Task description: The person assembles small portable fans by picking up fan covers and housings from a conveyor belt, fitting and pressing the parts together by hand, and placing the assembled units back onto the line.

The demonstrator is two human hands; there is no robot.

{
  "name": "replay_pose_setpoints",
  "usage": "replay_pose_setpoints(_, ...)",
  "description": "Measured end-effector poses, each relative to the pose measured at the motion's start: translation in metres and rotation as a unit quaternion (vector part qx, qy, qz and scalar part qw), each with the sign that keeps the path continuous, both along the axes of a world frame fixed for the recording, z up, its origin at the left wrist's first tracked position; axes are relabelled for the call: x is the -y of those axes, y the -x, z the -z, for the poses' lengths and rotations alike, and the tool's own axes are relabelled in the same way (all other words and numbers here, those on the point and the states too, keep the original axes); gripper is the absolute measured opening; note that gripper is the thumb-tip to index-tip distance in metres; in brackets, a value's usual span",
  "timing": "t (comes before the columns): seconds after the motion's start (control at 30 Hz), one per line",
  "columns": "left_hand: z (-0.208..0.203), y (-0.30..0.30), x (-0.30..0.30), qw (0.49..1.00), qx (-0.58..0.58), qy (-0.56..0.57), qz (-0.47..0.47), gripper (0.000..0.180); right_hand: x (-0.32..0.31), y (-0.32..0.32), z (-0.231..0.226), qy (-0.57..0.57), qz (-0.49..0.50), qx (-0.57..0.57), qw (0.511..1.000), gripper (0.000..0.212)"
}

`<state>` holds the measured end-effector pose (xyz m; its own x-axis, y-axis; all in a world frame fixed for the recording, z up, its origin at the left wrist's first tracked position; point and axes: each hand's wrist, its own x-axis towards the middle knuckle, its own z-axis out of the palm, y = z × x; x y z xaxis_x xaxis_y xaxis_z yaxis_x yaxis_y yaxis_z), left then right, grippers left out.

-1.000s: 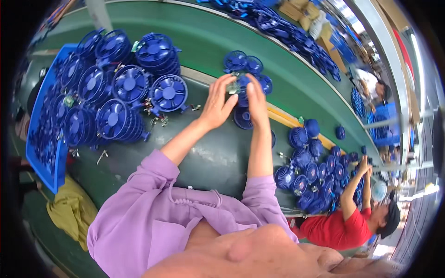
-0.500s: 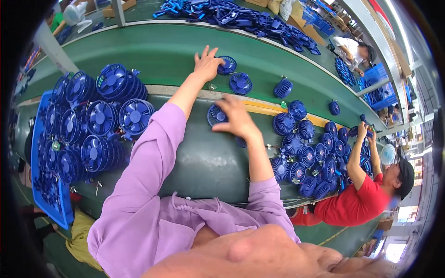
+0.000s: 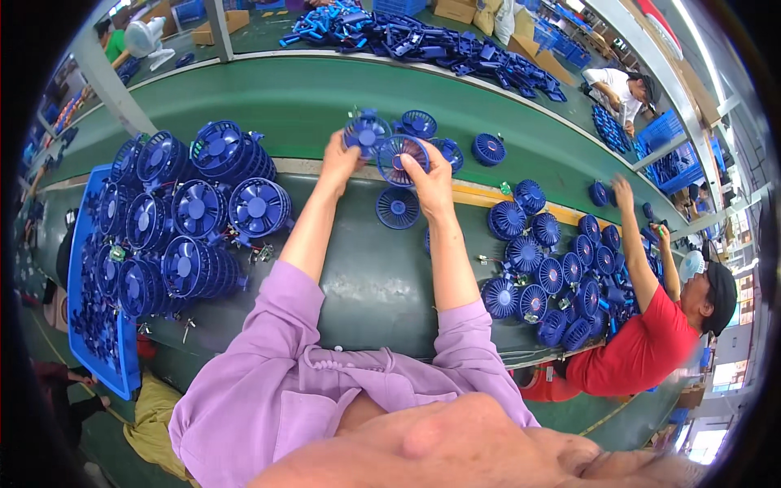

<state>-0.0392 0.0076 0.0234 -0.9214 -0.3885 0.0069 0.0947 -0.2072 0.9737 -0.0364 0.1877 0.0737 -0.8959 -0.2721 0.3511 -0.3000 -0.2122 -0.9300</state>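
Observation:
My left hand [image 3: 340, 163] is closed on a blue fan housing [image 3: 368, 132], its blades facing up, held over the near edge of the green belt. Just right of it, my right hand [image 3: 433, 177] grips a round blue fan grille [image 3: 397, 154] by its rim, thumb on top. The two parts are side by side, partly overlapping in view; whether they touch I cannot tell. Below my hands another blue fan grille [image 3: 398, 209] lies on the dark worktable. Behind the right hand, blue fan parts [image 3: 419, 123] rest on the belt.
Stacked fan housings [image 3: 199, 209] stand at left beside a blue tray [image 3: 133, 376] of small parts. Many round fan parts [image 3: 523, 254] crowd the table at right. A co-worker in red [image 3: 630, 346] reaches over the green belt [image 3: 285, 85]. Blue handle-like pieces [image 3: 439, 47] lie beyond it.
My left hand has drawn back from the belt and now holds a fan housing. My right hand has moved up from above the table and now grips a grille. The co-worker's arm has stretched toward the belt.

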Motion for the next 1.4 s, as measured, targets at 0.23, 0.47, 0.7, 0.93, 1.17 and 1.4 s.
replay_pose_setpoints(0.23,0.000,-0.042,0.004,0.959,0.010,-0.233,0.159,0.042,0.038,-0.001,0.006,-0.178,0.169,-0.242,0.939,0.039)
replay_pose_setpoints(0.47,-0.003,-0.045,0.000,0.902,-0.060,-0.381,0.192,0.039,0.058,-0.028,-0.009,-0.348,0.164,-0.367,0.847,0.035)
replay_pose_setpoints(0.7,-0.012,-0.043,0.008,0.880,-0.094,-0.428,0.182,0.038,0.056,-0.023,-0.020,-0.299,0.093,-0.434,0.845,0.054)
replay_pose_setpoints(0.93,-0.029,-0.050,0.002,0.892,-0.115,-0.397,0.184,0.039,0.055,-0.020,-0.014,-0.272,0.185,-0.463,0.823,0.046)
replay_pose_setpoints(1.17,-0.043,-0.056,-0.011,0.932,-0.087,-0.326,0.132,0.047,0.051,-0.010,-0.002,-0.266,0.048,-0.393,0.879,0.069)
replay_pose_setpoints(1.4,-0.042,-0.059,-0.039,0.899,-0.222,0.346,-0.151,0.036,0.073,-0.009,0.029,0.081,-0.133,0.039,0.987,0.068)
